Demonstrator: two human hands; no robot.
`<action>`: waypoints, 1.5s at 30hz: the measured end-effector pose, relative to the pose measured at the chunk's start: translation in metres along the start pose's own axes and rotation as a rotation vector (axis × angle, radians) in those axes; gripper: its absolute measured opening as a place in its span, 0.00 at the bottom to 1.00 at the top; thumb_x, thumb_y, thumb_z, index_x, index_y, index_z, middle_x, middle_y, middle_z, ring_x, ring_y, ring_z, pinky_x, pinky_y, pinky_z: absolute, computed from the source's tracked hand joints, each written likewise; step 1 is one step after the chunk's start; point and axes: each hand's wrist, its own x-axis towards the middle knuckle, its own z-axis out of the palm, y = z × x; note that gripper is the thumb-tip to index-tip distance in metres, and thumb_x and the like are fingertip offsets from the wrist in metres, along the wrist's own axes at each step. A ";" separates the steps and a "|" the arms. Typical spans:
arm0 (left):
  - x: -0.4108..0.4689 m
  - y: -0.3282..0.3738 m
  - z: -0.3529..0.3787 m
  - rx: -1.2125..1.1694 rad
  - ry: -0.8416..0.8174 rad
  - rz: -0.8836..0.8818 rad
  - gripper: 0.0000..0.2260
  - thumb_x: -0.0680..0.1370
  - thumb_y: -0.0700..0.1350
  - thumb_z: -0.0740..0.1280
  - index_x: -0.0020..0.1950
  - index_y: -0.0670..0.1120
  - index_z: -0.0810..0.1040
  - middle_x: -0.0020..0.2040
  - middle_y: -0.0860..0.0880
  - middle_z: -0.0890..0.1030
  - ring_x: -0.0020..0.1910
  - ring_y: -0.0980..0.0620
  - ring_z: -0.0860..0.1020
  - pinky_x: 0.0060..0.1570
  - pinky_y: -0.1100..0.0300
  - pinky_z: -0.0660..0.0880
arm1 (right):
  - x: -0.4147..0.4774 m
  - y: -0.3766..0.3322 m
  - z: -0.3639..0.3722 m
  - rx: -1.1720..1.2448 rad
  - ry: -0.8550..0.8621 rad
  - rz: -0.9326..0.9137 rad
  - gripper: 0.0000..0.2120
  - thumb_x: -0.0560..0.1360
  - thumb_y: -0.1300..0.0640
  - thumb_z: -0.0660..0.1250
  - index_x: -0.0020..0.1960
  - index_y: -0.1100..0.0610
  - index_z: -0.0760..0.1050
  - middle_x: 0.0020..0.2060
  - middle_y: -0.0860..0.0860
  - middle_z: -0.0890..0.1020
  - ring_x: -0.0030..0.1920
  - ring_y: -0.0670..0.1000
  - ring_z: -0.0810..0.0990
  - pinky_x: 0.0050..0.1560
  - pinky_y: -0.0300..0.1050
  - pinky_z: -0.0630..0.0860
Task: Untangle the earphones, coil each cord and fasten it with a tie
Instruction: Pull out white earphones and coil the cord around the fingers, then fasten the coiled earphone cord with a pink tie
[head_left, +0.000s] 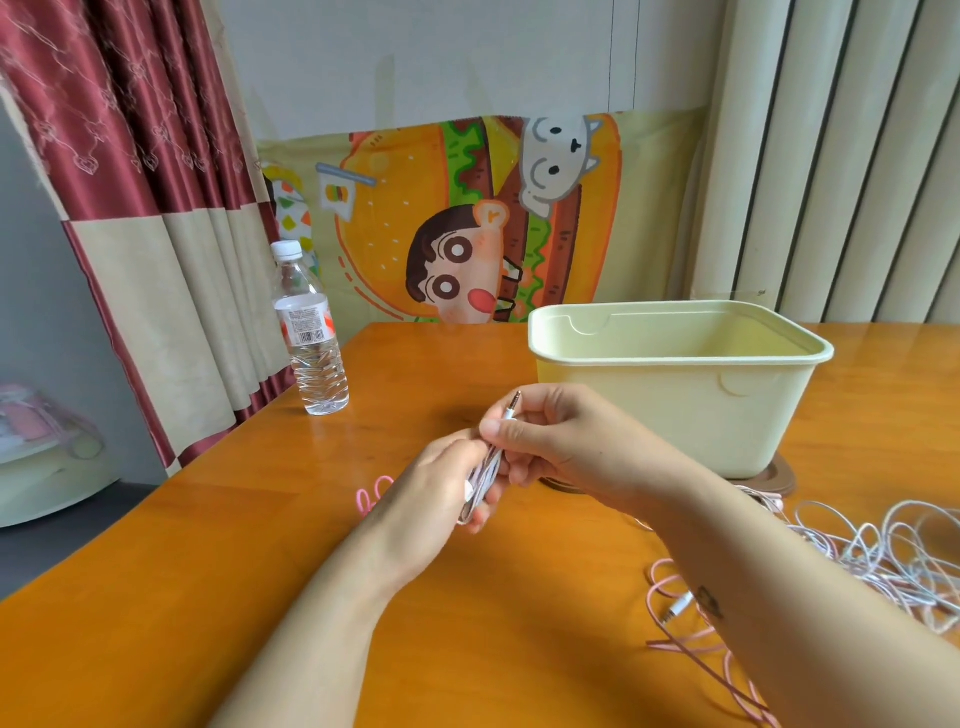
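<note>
Earphone cord (487, 470) bunched between both hands above the table (208, 545).
Left hand (441, 493) grips it low; right hand (556, 441) pinches it below the plug (513, 405); more tangled cords (883, 551) lie near right.

The table (208, 571) is varnished wood, glossy and smooth; the bin (675, 410) at the right is matt plastic; the bottle (311, 353) at the left is clear, shiny plastic; the curtain (130, 156) is satiny cloth; the coiled cord (491, 466) looks smooth, its plug (514, 401) tipped with bright metal.
</note>
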 end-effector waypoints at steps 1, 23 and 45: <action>0.000 0.001 -0.001 -0.003 -0.015 -0.002 0.14 0.75 0.51 0.54 0.44 0.47 0.77 0.34 0.49 0.72 0.32 0.54 0.69 0.36 0.55 0.67 | 0.000 0.000 0.000 -0.030 0.016 -0.011 0.05 0.76 0.60 0.67 0.41 0.58 0.78 0.30 0.52 0.78 0.28 0.45 0.75 0.32 0.35 0.73; -0.008 0.023 -0.017 0.950 0.522 0.462 0.18 0.81 0.51 0.54 0.68 0.48 0.69 0.60 0.47 0.78 0.53 0.43 0.78 0.44 0.51 0.74 | 0.000 -0.031 0.024 0.002 0.279 -0.250 0.05 0.74 0.59 0.69 0.41 0.58 0.79 0.26 0.49 0.77 0.27 0.46 0.73 0.31 0.34 0.72; -0.010 -0.035 -0.085 0.645 0.153 -0.126 0.14 0.83 0.52 0.54 0.48 0.45 0.73 0.43 0.49 0.77 0.41 0.50 0.75 0.44 0.53 0.71 | 0.046 0.050 0.074 -0.947 0.023 0.043 0.11 0.73 0.50 0.70 0.52 0.54 0.79 0.44 0.49 0.80 0.40 0.47 0.75 0.40 0.39 0.70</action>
